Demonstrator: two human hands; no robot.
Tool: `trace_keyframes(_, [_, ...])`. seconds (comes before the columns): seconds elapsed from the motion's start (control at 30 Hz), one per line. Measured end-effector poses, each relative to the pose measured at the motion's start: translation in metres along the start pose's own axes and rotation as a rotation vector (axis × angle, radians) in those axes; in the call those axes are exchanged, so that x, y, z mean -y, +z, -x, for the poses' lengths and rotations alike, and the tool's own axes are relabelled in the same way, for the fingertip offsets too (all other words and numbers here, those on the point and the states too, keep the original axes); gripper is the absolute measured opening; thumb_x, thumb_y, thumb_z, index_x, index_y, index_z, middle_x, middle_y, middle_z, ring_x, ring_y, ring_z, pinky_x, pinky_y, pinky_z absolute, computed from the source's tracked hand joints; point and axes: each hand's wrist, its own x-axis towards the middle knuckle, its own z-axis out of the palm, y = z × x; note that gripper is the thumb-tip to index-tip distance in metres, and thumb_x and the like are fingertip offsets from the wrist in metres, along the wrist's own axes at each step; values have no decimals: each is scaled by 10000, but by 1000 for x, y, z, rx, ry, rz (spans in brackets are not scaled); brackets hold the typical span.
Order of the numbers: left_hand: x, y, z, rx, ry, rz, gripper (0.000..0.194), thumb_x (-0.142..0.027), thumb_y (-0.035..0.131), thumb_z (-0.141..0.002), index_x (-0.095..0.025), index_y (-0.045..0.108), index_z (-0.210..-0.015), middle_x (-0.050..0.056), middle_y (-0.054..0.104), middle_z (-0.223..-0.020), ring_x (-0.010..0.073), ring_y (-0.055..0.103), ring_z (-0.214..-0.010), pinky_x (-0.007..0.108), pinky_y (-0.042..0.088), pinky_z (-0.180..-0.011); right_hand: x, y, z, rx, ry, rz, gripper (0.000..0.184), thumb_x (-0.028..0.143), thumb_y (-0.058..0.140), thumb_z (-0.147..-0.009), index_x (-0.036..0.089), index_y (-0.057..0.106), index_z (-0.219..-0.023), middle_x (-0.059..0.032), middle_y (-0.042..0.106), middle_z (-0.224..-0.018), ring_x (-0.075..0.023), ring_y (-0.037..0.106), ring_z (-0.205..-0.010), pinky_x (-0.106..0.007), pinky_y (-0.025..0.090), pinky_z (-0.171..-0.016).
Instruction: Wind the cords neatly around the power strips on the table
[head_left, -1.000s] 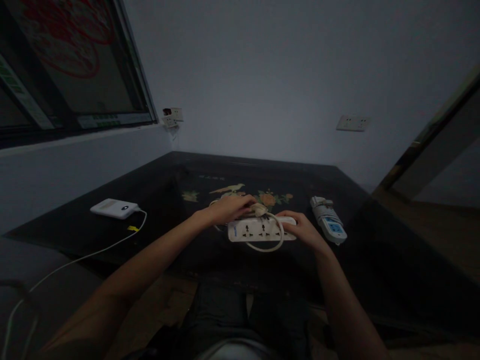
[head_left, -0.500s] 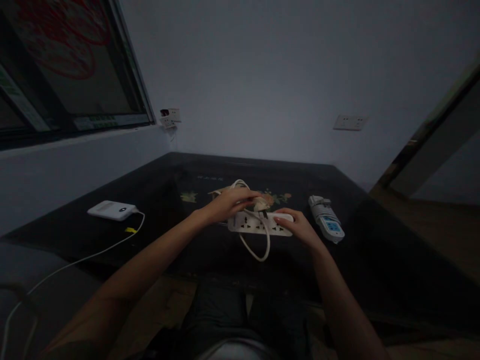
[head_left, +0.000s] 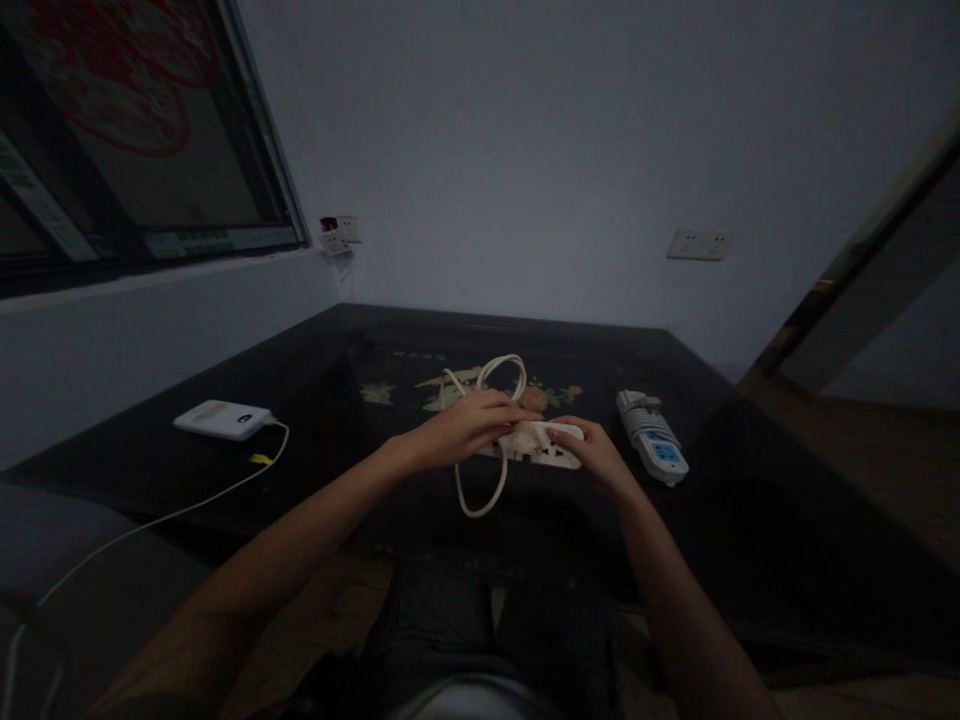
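A white power strip (head_left: 556,452) lies on the dark table (head_left: 330,400) in front of me. My right hand (head_left: 587,449) grips its right end with curled fingers. My left hand (head_left: 471,424) is closed over the strip's left part, pinching its plug (head_left: 525,437). The strip's white cord (head_left: 491,385) loops up behind my left hand and hangs in a second loop below it. The room is dim.
A second white power strip with a blue label (head_left: 654,439) lies to the right. A white power bank (head_left: 222,420) with a white cable (head_left: 187,505) sits at the left. Wall sockets (head_left: 700,244) are on the far wall, a window (head_left: 127,130) at the left.
My left hand has moved right and nearer over the strip with the plug. The cord has swung from a loop around the strip to loops above and below my hand.
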Motion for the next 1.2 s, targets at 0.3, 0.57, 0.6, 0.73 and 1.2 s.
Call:
trace_keyframes(0.3, [1, 41, 29, 29, -77, 31, 439, -120, 361, -927, -267, 504, -1316, 101, 563, -1177, 212, 486, -1142, 407, 377, -1002, -15, 5, 6, -114, 61, 22, 411, 477, 720, -634, 117, 694, -832, -42, 669, -684, -165, 578, -596, -258, 418, -547])
trace_keyframes(0.57, [-3, 58, 39, 74, -81, 112, 389, -96, 386, -914, -224, 585, -1222, 95, 576, -1249, 188, 488, -1218, 366, 382, -1047, -27, 17, 49, -235, 83, 102, 458, 531, 677, -669, 125, 685, -880, -84, 700, -768, -227, 627, -676, -296, 473, -556])
trace_keyframes(0.6, [-4, 59, 40, 81, -78, 111, 384, -97, 389, -916, -227, 591, -1215, 90, 580, -1256, 187, 488, -1226, 372, 378, -1053, -28, 20, 54, -246, 64, 120, 458, 530, 671, -674, 125, 684, -887, -95, 706, -795, -240, 636, -707, -308, 487, -581])
trace_keyframes(0.73, [-9, 60, 42, 121, -67, 114, 398, -78, 384, -916, -241, 595, -1210, 76, 594, -1271, 183, 474, -1258, 385, 359, -1082, -33, 32, 67, -292, -9, 203, 444, 498, 625, -728, 129, 670, -971, -131, 712, -968, -274, 655, -865, -360, 514, -740])
trace_keyframes(1.2, [-17, 81, 58, 101, -194, 80, 385, -154, 477, -909, -254, 538, -1276, 86, 453, -1419, 218, 351, -1364, 409, 334, -1118, -40, 56, 81, -290, -226, 996, 200, 272, 432, -919, 209, 613, -863, -86, 641, -816, -235, 606, -812, -315, 455, -691])
